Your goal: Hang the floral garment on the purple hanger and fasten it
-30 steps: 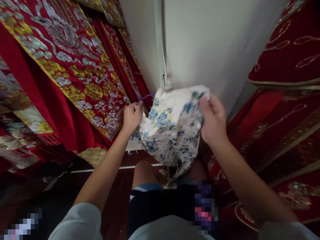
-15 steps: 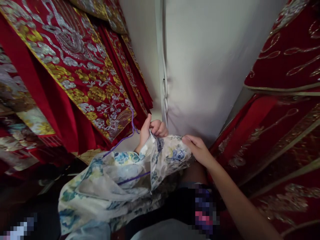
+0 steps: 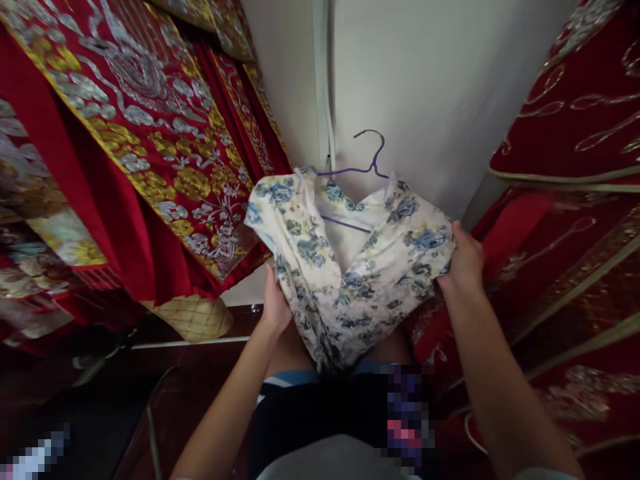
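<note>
My right hand (image 3: 464,257) pinches a sleeve edge of the floral top (image 3: 360,287); my left hand (image 3: 276,300) grasps its opposite side, though its fingers look tucked behind the cloth. I judge this two-sided hold keeps the front spread over my lap. Inside, the purple hanger (image 3: 374,164) props the shoulders, hook above the neckline, before the pale wall (image 3: 400,100).

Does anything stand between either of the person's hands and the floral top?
Nothing visible does: the left hand and right hand hold the floral top at opposite sides; the purple hanger is at the neckline.
</note>
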Tool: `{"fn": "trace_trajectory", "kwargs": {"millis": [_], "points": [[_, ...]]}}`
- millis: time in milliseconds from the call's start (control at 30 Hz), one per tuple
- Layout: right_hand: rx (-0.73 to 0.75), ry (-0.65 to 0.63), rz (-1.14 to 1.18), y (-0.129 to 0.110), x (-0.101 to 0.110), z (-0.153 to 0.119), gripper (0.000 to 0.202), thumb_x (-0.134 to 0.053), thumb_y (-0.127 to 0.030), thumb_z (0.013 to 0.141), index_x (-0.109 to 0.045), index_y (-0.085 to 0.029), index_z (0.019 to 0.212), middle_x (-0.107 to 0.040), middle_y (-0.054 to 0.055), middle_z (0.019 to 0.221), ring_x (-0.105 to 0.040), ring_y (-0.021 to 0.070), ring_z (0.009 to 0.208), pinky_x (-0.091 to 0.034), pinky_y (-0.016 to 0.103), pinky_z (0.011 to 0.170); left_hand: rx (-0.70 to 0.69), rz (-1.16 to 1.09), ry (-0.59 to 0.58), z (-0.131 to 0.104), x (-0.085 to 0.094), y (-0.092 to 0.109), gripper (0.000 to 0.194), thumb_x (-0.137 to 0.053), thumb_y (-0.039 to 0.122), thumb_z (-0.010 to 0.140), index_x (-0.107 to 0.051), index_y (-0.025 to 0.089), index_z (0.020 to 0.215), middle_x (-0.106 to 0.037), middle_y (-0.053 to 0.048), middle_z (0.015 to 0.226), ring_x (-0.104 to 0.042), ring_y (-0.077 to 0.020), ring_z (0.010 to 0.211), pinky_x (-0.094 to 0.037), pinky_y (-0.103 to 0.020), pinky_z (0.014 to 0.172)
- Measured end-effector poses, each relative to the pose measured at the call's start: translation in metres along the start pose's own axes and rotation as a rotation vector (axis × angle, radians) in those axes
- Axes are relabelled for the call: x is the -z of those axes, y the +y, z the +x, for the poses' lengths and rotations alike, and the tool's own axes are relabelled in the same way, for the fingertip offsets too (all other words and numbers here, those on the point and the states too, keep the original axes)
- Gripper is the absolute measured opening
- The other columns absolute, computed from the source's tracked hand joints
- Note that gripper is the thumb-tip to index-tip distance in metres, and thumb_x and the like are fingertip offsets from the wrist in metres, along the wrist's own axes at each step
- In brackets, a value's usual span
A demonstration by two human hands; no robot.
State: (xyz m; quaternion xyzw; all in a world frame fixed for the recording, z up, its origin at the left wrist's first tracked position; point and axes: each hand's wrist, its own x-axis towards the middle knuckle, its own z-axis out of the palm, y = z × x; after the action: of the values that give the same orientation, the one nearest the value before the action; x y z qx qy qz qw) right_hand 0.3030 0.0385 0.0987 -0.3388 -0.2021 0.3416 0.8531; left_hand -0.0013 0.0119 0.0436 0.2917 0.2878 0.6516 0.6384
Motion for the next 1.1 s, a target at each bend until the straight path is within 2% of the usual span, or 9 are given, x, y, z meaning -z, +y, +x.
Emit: {"fn": "trace_trajectory", "kwargs": {"millis": [67, 233, 433, 567, 667, 733, 800, 933, 1100], "points": [[-0.034, 0.052, -0.006, 0.006, -0.015, 0.000, 0.020, -0.057, -0.017, 0.089, -0.061, -0.016, 0.069, -0.065, -0.001, 0.062, -0.065, 0.0130, 0.055, -0.059, 0.028, 0.062, -0.099, 0.074, 0.053, 0.000, 0.008, -0.008, 0.062, -0.064, 0.066, 0.081, -0.070, 0.015, 0.115, -0.070, -0.011, 0.125, -0.050, -0.0317, 0.137, -0.038, -0.043, 0.116], [-0.048, -0.141, -0.016, 0.021, -0.034, -0.016, 0.019, -0.068, -0.028, 0.082, -0.059, -0.018, 0.069, -0.061, -0.003, 0.060, -0.071, 0.0190, 0.072, -0.060, 0.030, 0.066, -0.240, 0.268, 0.159, -0.010, 0.024, -0.030, 0.054, -0.082, 0.039, 0.073, -0.067, 0.018, 0.121, -0.070, -0.008, 0.125, -0.053, -0.0302, 0.134, -0.033, -0.044, 0.119], [-0.016, -0.179, -0.093, 0.031, -0.006, -0.022, 0.030, -0.078, -0.042, 0.071, -0.059, -0.019, 0.071, -0.061, -0.002, 0.063, -0.069, 0.0211, 0.074, -0.057, 0.031, 0.065, -0.157, 0.289, 0.339, -0.034, 0.033, -0.050, 0.040, -0.077, 0.032, 0.078, -0.068, 0.018, 0.113, -0.073, -0.009, 0.120, -0.062, -0.0290, 0.124, -0.044, -0.042, 0.112], [0.240, -0.056, -0.216, 0.040, 0.015, -0.025, 0.027, -0.068, -0.043, 0.080, -0.066, -0.017, 0.085, -0.068, 0.001, 0.084, -0.066, 0.0176, 0.083, -0.053, 0.032, 0.080, -0.074, 0.270, 0.349, -0.045, 0.036, -0.062, 0.040, -0.078, 0.034, 0.078, -0.069, 0.017, 0.113, -0.073, -0.010, 0.119, -0.065, -0.0296, 0.119, -0.048, -0.043, 0.108], [0.492, 0.078, -0.359, 0.051, 0.033, -0.052, 0.022, -0.064, -0.033, 0.083, -0.067, -0.018, 0.099, -0.067, 0.004, 0.105, -0.062, 0.0183, 0.100, -0.046, 0.033, 0.095, -0.074, 0.252, 0.337, -0.052, 0.034, -0.072, 0.045, -0.078, 0.035, 0.078, -0.067, 0.018, 0.119, -0.071, -0.010, 0.124, -0.062, -0.0290, 0.124, -0.046, -0.042, 0.111], [0.488, 0.114, -0.405, 0.061, 0.043, -0.084, 0.020, -0.064, -0.031, 0.083, -0.066, -0.021, 0.101, -0.066, 0.005, 0.108, -0.061, 0.0187, 0.101, -0.046, 0.033, 0.095, -0.107, 0.254, 0.290, -0.056, 0.029, -0.079, 0.049, -0.079, 0.033, 0.078, -0.065, 0.020, 0.123, -0.069, -0.008, 0.128, -0.059, -0.0276, 0.129, -0.042, -0.041, 0.114], [0.264, -0.040, -0.434, 0.072, 0.050, -0.118, 0.015, -0.062, -0.036, 0.086, -0.064, -0.022, 0.091, -0.065, 0.003, 0.089, -0.062, 0.0184, 0.085, -0.050, 0.031, 0.081, -0.120, 0.292, 0.232, -0.060, 0.022, -0.085, 0.050, -0.079, 0.031, 0.076, -0.065, 0.021, 0.124, -0.068, -0.008, 0.130, -0.057, -0.0267, 0.130, -0.041, -0.040, 0.115], [-0.281, -0.558, -0.543, 0.091, 0.045, -0.160, 0.033, -0.063, -0.055, 0.083, -0.058, -0.022, 0.082, -0.058, -0.001, 0.062, -0.055, 0.0169, 0.054, -0.043, 0.028, 0.052, -0.130, 0.412, 0.149, -0.066, 0.013, -0.088, 0.047, -0.079, 0.031, 0.077, -0.068, 0.018, 0.121, -0.067, -0.010, 0.131, -0.058, -0.0266, 0.129, -0.039, -0.039, 0.116], [-0.318, -0.762, -0.570, 0.095, 0.034, -0.157, 0.041, -0.056, -0.063, 0.087, -0.050, -0.024, 0.076, -0.047, -0.006, 0.053, -0.044, 0.0130, 0.048, -0.036, 0.026, 0.049, -0.132, 0.418, 0.080, -0.070, 0.014, -0.080, 0.052, -0.079, 0.032, 0.078, -0.066, 0.021, 0.127, -0.065, -0.009, 0.135, -0.056, -0.0251, 0.132, -0.039, -0.037, 0.116]]}}
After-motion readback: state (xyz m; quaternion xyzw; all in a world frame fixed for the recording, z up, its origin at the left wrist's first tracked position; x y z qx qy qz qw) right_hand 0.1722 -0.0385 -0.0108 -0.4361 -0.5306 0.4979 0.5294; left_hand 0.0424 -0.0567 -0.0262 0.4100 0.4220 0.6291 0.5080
